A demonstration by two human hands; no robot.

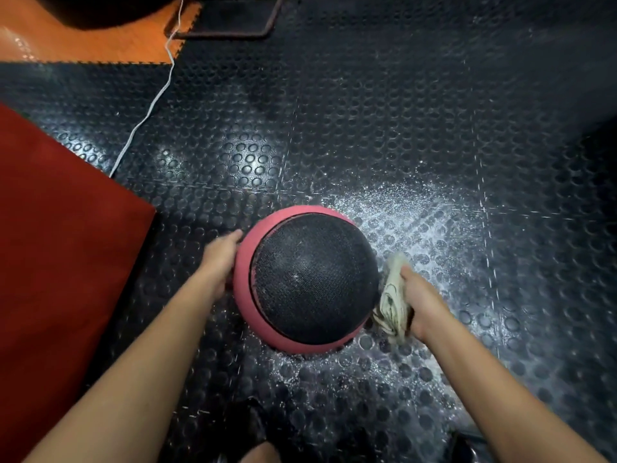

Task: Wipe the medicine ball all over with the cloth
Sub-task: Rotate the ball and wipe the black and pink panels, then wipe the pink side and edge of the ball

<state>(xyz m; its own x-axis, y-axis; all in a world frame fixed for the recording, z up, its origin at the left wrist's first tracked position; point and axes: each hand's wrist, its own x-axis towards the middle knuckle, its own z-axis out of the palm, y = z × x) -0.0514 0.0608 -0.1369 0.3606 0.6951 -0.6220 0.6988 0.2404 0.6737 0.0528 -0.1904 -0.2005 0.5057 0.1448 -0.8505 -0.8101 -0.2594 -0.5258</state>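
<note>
Both hands flank medicine ball [310, 279]: left hand [222, 259] steadies, right hand [419, 300] presses cloth [392, 295] (bunched).

The ball [310, 282], pink with a black textured panel facing up, sits on the studded floor [400, 128]. The crumpled off-white cloth [392, 295] presses against its right side.

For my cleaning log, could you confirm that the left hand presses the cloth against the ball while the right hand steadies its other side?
Not quite: the hands are swapped. The head view shows the right hand pressing the cloth against the ball, while the left hand steadies its other side.
</note>
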